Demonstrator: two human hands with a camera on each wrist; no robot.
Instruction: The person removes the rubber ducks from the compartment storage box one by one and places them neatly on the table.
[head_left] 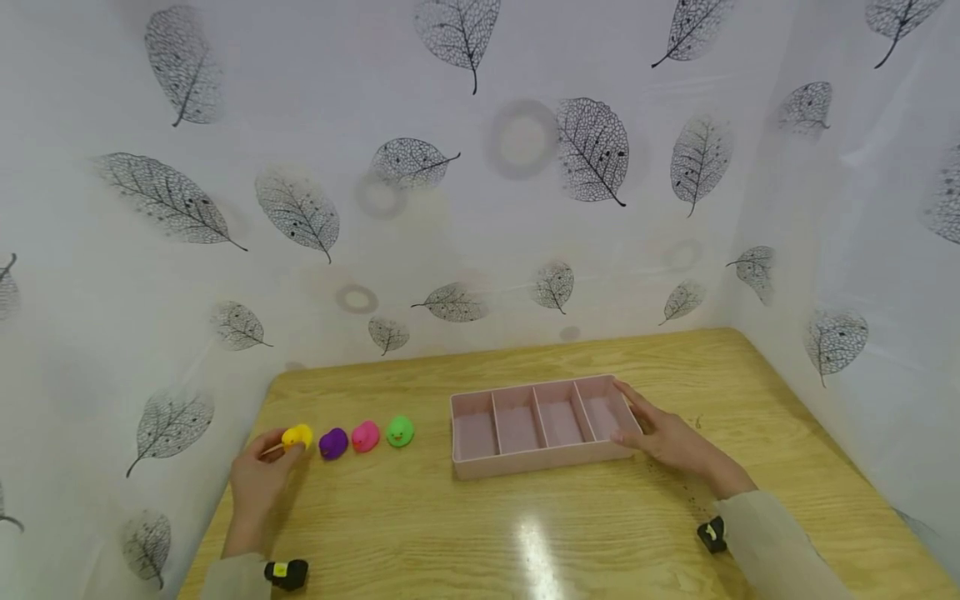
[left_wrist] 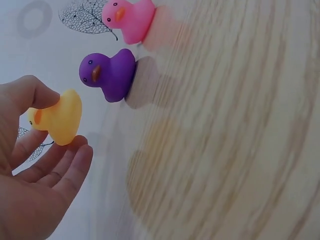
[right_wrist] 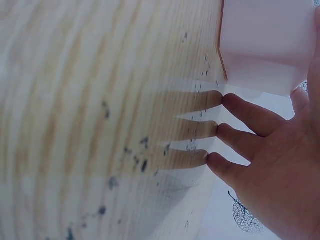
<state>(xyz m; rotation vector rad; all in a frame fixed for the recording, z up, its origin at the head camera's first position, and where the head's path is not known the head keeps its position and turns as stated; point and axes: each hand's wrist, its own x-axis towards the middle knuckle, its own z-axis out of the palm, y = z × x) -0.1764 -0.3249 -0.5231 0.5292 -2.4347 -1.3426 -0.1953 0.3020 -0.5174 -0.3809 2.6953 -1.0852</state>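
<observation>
My left hand (head_left: 258,475) pinches a yellow rubber duck (head_left: 297,437) between thumb and fingers. In the left wrist view this duck (left_wrist: 65,117) hangs clear of the wooden tabletop. Just right of it stand a purple duck (head_left: 333,443), a pink duck (head_left: 365,436) and a green duck (head_left: 401,431) in a row. A pale pink divided box (head_left: 517,464) lies on the table. My right hand (head_left: 667,437) holds the box's right end, thumb over the rim and index finger at the back corner. Its other fingers (right_wrist: 245,142) are spread, tips at the tabletop.
The wood-grain table (head_left: 420,525) carries small dark marks (right_wrist: 145,162) near the right hand. A white leaf-print curtain (head_left: 480,208) hangs along its back and both sides. Dividers (head_left: 540,417) split the box into several compartments, with no ducks inside.
</observation>
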